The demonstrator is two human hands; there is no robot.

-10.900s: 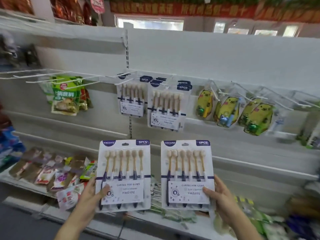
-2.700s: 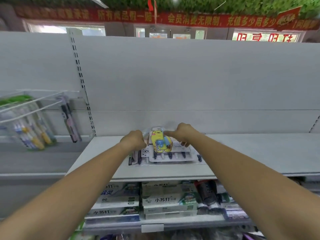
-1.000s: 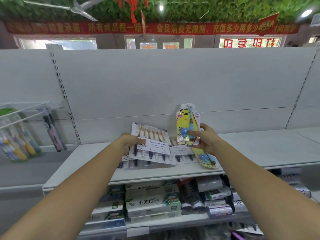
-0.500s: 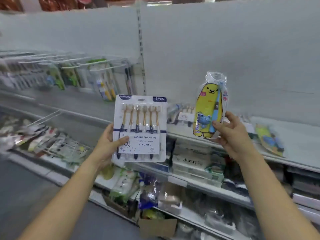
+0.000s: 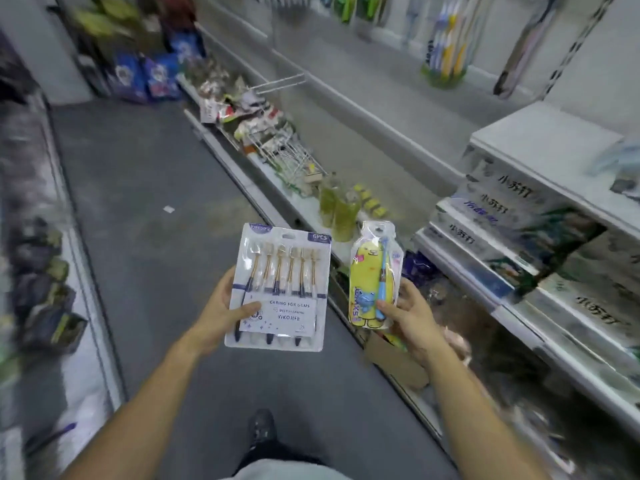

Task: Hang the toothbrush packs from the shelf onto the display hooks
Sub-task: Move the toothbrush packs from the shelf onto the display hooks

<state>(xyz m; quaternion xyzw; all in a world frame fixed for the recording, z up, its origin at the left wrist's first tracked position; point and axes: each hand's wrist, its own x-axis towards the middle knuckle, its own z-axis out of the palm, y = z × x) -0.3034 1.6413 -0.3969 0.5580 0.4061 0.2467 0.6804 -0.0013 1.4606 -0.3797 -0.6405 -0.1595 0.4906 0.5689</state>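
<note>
Step in hand: we judge this to be the carry from shelf to hooks, with two packs in hand and neither hung yet.
Left hand: our left hand (image 5: 218, 315) holds the six-brush card (image 5: 278, 289) by its lower left edge, thumb on the front and fingers curled behind, with the card upright and facing us.
Right hand: our right hand (image 5: 414, 320) grips the yellow pack (image 5: 370, 275) at its lower end, fingers wrapped round it. The pack is upright, just beside the card and not touching it.
Next move: we need to reach the wire hooks (image 5: 281, 83), which are well apart from us up the aisle. Then we line up each pack's top hole with a prong and slide it on, probably one pack at a time.
Shelf: the white shelf (image 5: 540, 140) stands to our right, with toothpaste boxes (image 5: 491, 216) stacked beneath it.
Room: a narrow shop aisle with a grey floor (image 5: 156, 202) and blurred goods on both sides. Hanging toothbrushes (image 5: 446, 46) show high on the back panel.
</note>
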